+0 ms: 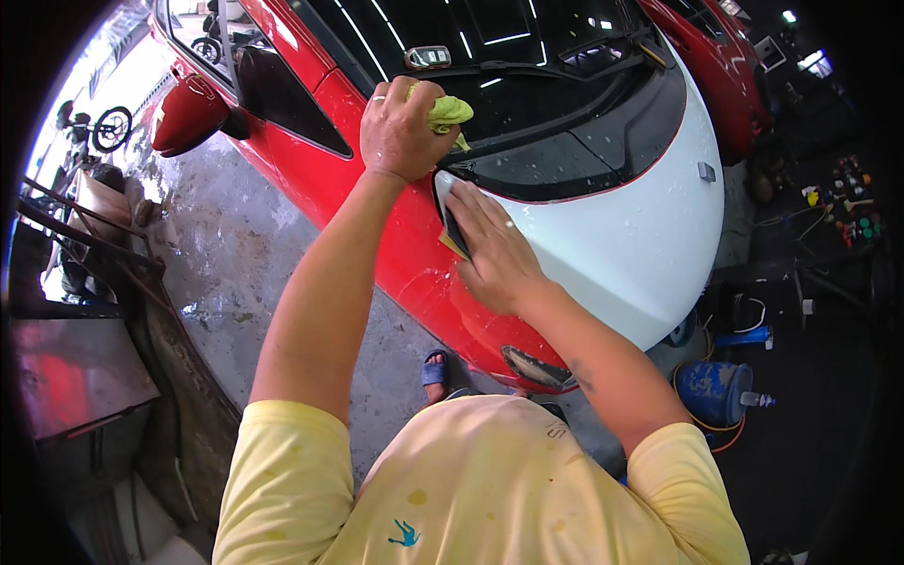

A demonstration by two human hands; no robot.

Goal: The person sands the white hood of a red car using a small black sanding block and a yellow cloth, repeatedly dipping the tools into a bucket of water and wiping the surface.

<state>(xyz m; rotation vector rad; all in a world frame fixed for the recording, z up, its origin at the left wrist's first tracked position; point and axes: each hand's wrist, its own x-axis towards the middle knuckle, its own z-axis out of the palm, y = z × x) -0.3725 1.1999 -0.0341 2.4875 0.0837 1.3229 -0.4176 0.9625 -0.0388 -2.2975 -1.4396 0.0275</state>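
My left hand [405, 130] is closed around a crumpled yellow-green cloth [449, 111] at the lower corner of the windshield [508, 104]. Part of the cloth hangs out past the fingers toward the black cowl [556, 155]. My right hand [494, 240] lies against the edge where the white hood [612, 250] meets the red fender [405, 254]. Under its fingers is a thin dark sheet with a tan edge [453, 246], like folded sandpaper; the palm hides most of it. Water drops speckle the hood and cowl.
A key fob [427, 57] rests on the windshield near the left wiper. The red side mirror [186, 117] juts out at left. A blue drum [713, 393] with an orange hose stands at lower right. Another red car [720, 75] is close behind. Metal framing [94, 226] stands far left.
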